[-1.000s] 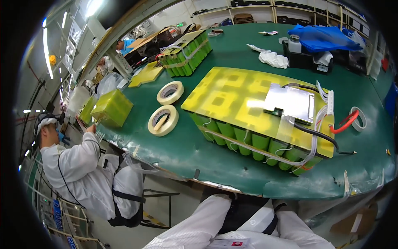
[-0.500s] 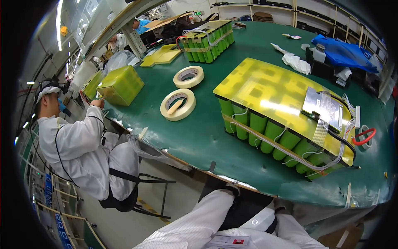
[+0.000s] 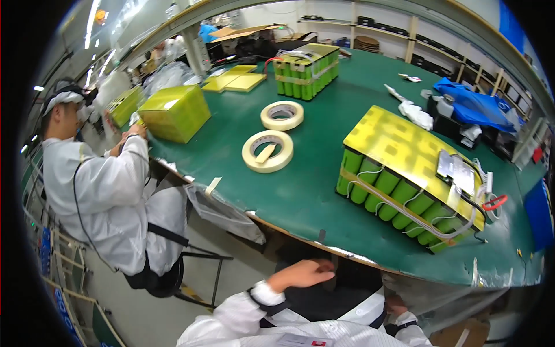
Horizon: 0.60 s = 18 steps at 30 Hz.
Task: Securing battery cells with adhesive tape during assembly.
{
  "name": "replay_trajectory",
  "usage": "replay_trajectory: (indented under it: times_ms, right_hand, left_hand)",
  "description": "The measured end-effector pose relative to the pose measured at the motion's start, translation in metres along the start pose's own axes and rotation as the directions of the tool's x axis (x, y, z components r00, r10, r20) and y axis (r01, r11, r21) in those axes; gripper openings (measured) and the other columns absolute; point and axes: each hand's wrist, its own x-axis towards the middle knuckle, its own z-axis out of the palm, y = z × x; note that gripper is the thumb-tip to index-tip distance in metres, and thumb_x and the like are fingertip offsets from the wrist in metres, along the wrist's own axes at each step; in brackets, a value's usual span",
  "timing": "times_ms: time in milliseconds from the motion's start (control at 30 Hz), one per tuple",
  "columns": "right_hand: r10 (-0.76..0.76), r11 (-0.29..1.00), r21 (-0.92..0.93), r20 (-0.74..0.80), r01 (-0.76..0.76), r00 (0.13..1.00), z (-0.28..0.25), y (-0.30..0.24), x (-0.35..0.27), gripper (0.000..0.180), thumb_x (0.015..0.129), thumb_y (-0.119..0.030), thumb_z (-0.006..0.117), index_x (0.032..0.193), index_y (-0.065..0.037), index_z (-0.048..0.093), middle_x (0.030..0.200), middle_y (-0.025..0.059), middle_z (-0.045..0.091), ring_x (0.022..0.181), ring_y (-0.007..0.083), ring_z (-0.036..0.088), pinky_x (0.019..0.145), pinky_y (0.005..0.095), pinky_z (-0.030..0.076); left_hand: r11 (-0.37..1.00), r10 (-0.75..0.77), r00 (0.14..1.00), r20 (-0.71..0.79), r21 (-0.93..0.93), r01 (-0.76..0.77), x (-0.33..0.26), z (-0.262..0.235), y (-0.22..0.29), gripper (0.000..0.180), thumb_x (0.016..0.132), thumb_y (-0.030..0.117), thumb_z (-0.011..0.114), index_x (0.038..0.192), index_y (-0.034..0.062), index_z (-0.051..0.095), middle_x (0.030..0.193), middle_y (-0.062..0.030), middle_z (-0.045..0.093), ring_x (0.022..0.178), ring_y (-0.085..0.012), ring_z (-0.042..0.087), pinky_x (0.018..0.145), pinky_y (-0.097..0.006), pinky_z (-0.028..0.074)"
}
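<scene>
Resting below the tabletop (image 3: 289, 191) edge, left hand (image 3: 300, 273) sits w/ fingers curled loosely, knuckles up, holding nothing that shows; it's near the dark lap area, white sleeve + dark wrist cuff behind it. Right hand (image 3: 396, 305) mostly hidden under clear plastic sheet (image 3: 439, 295) hanging off the tabletop edge, so can't tell if its grip is clenched or released. Nearest thing up top: big battery pack (image 3: 413, 179), green cells w/ yellow cover, lying on the tabletop above and to the right of the left hand, well apart from it; grey board, white wires + red loop at its right end. Left of the pack: tape roll (image 3: 267, 151), second tape roll (image 3: 282, 115) just behind it. Far behind the pack, smaller battery pack (image 3: 306, 69). Far left of the pack, yellow block (image 3: 174, 113) at the tabletop edge, a co-worker (image 3: 104, 196) in white seated beside it, hands at it. Blue cloth (image 3: 474, 107) behind the pack, to the right
</scene>
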Motion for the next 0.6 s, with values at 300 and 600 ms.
replay_trajectory:
  times_ms: [300,600]
  right_hand:
    - [0.087,0.993,0.108,-0.354,-0.052,0.931,-0.006,0.004,-0.119,0.02,0.078,-0.021,0.074,0.08,-0.001,0.072,0.068,0.011,0.069,0.061,0.0214,0.068,0.053,0.0367,0.052]
    - [-0.234,0.972,-0.156,-0.625,0.175,0.745,0.001,-0.109,-0.252,0.034,0.071,-0.022,0.074,0.092,0.004,0.071,0.079,0.0202,0.072,0.079,0.0327,0.072,0.075,0.039,0.056]
  left_hand:
    - [0.919,0.393,0.763,-0.513,0.249,-0.305,-0.114,-0.219,0.09,0.028,0.089,0.017,0.069,0.113,0.0016,0.066,0.099,-0.0083,0.07,0.088,-0.0193,0.066,0.079,-0.033,0.053]
    - [0.639,0.35,0.816,-0.46,0.754,0.151,0.03,-0.349,0.055,0.046,0.074,0.04,0.075,0.107,0.0086,0.074,0.12,-0.0138,0.064,0.112,-0.0355,0.055,0.095,-0.047,0.045]
